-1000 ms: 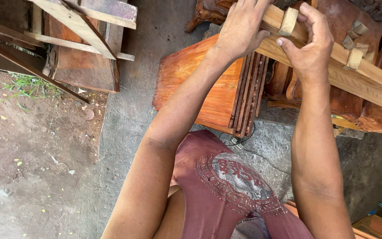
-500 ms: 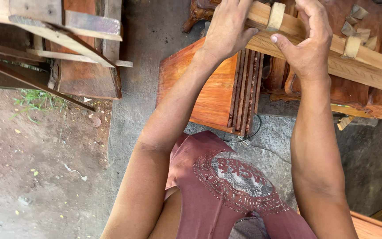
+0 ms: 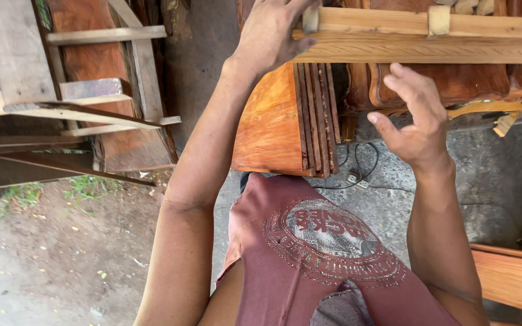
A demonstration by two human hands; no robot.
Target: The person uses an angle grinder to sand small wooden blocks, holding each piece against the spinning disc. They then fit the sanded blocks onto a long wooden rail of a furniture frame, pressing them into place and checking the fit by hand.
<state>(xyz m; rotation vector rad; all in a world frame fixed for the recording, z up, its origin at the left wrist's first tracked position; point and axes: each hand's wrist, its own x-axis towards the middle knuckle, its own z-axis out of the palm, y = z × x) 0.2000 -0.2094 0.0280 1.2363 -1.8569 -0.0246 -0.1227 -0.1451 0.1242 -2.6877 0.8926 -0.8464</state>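
Note:
A long pale wooden frame piece (image 3: 430, 42) with small cross blocks runs across the top right of the head view. My left hand (image 3: 273, 36) grips its left end, fingers wrapped over the top edge. My right hand (image 3: 415, 121) hangs just below the piece, fingers spread and curled, holding nothing. Under the piece lies a reddish polished wooden panel (image 3: 270, 127) with several dark slats stacked on edge beside it.
Rough wooden frames and planks (image 3: 61, 108) stand at the left over bare dirt with a little grass. A carved reddish furniture part (image 3: 454, 84) sits behind my right hand. A cable with a plug (image 3: 357, 175) lies on the concrete. Another orange board (image 3: 515, 278) is at lower right.
My right hand has let go of the pale piece and dropped below it with fingers spread. My left hand still holds the piece. The view has shifted and closed in.

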